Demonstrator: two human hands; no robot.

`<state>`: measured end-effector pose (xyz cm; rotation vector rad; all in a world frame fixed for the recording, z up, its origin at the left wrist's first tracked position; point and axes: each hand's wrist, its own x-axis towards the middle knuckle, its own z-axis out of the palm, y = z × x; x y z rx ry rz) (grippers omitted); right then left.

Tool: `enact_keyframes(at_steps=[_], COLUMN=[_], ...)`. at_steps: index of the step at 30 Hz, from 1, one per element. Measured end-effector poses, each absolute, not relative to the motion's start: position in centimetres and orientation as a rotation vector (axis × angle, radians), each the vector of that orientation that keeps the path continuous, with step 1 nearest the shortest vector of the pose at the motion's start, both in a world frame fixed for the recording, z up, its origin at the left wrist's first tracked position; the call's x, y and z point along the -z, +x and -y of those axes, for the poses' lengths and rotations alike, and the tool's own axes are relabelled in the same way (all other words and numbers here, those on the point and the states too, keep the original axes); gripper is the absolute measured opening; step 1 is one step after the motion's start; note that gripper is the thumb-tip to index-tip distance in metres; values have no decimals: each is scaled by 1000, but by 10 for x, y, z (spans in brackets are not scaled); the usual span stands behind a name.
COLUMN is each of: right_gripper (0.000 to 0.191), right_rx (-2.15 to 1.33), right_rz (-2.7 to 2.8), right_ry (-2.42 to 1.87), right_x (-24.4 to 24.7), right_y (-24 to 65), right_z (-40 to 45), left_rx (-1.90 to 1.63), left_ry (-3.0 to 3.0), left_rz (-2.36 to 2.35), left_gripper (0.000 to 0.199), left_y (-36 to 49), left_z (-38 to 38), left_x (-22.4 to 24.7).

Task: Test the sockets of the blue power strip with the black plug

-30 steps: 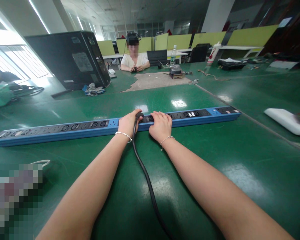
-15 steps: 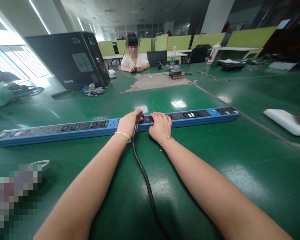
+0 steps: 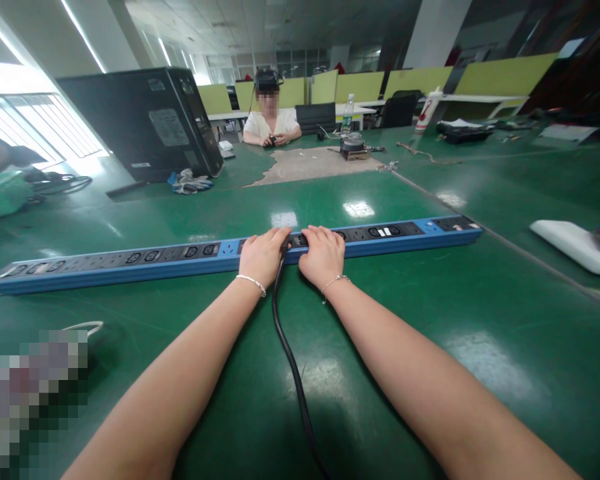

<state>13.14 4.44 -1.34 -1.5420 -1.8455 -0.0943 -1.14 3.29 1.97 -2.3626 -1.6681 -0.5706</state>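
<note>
A long blue power strip (image 3: 405, 248) with black sockets lies across the green table. My left hand (image 3: 266, 255) is closed around the plug end of a black cable (image 3: 293, 360), at the middle of the strip; the plug itself is mostly hidden by the fingers. Just to its right, my right hand (image 3: 324, 257) grips the strip, fingers over its top and thumb at the near side. From my left hand the cable runs down toward the near edge of the view.
Beyond the strip are a black computer case (image 3: 145, 127), gloves (image 3: 190, 182), a bottle (image 3: 347, 115) and a round device (image 3: 353, 145). A person (image 3: 271, 123) sits across the table. A white object (image 3: 575, 245) lies at right, a blurred-out item (image 3: 35, 393) at left.
My left hand has shifted slightly right and turned lower over the plug, which is now more hidden. The cable's upper part moved right with it. My right hand keeps its place on the strip.
</note>
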Motion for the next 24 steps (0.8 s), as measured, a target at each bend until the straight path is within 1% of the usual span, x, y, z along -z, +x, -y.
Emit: enact_keyframes(at_steps=[3,6,9,11,14,20,24], right_gripper=[52,56,57,55,49,38,34], right_rx=[59,29,34,46,70,72,75], right_rz=[1864,1938,2011,2041,2113,2116,2097], right_ry=[-1492,-1361,-1274,-1262,-1232,-1204,-1251], right_x=[11,7,3,1,1,0,-1], right_y=[129,127,126,126,124,113,107], right_z=[-42,-37,-33,-32,-33,-41,-45], left_rx=[591,601,550,530,522,504,502], left_ry=[-2351,-2371,-2373,-2336,-2257,-2242,-2249], left_rz=[1666,1673,1713,1734,1762,1785,1781], left_gripper=[38,48,60,64,62,46,45], left_y=[-12,-15,-18,-19,-19,-17,-17], left_z=[-29,-28,-29,-30,-31,-29,-29], left_x=[-17,-13,-9,-7,-4,-6,-6])
